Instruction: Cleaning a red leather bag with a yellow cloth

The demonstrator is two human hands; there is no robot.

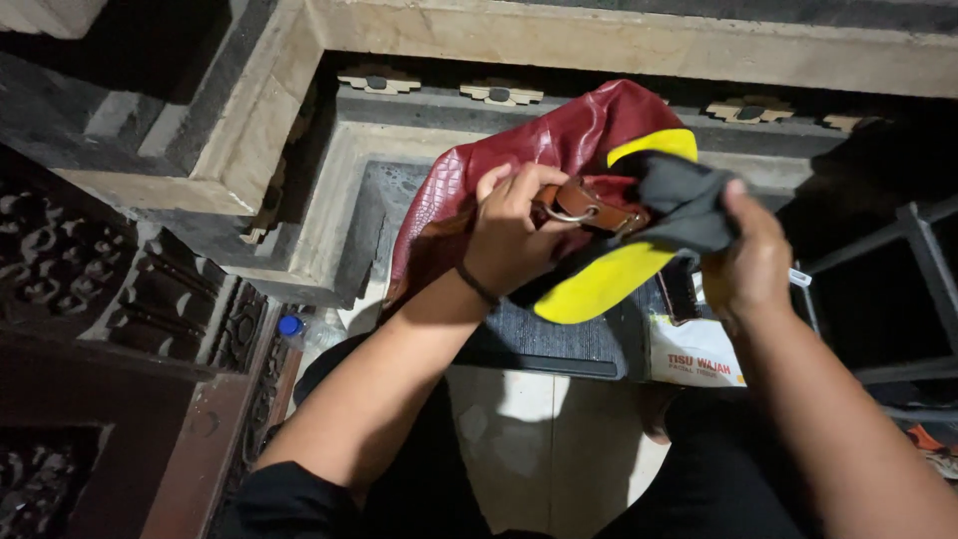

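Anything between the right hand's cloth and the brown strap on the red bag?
Nothing visible. The right hand holds the grey and yellow cloth directly against the brown strap and its metal ring. The left hand grips the red bag beside the strap, its fingers next to the ring, not covering it.

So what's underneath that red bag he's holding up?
Under the red bag lie a dark ribbed mat and pale stone ledge; the bag and cloth hide the rest.

Dark doormat, tissue pack, blue-capped bottle, metal rack.
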